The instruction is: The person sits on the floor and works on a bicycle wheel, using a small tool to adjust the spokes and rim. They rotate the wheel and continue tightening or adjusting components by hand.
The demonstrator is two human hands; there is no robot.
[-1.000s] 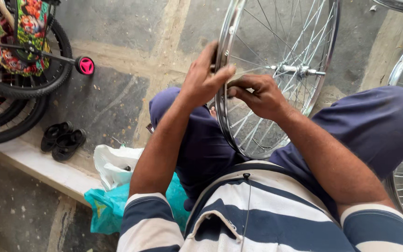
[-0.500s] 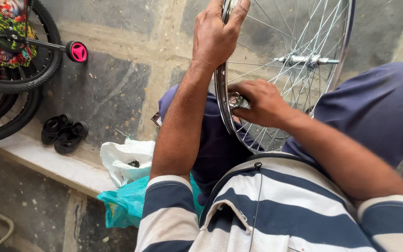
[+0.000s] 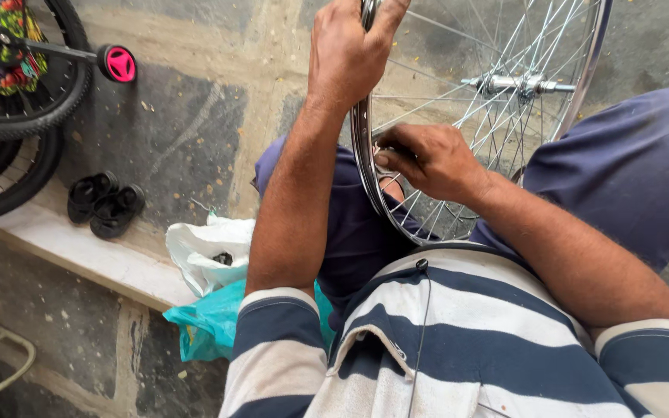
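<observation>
A bare chrome bicycle wheel (image 3: 574, 101) with thin spokes and a silver hub (image 3: 514, 83) stands upright between my knees. My left hand (image 3: 348, 56) grips the rim near its top left, fingers curled over the metal. My right hand (image 3: 426, 159) is closed lower down on the inner side of the rim, pinching something small among the spokes; what it pinches is hidden by the fingers. My navy trousers and striped shirt fill the lower frame.
A child's bicycle tyre (image 3: 36, 116) with a pink training wheel (image 3: 118, 63) stands at the top left. A pair of black sandals (image 3: 104, 203) lies on the stone floor. A white plastic bag (image 3: 209, 251) and a teal bag (image 3: 209, 325) rest on the pale step beside my left leg.
My left hand has slid up the rim from beside the right hand to the wheel's top. The right hand stays at the rim. The view has tilted down and closer.
</observation>
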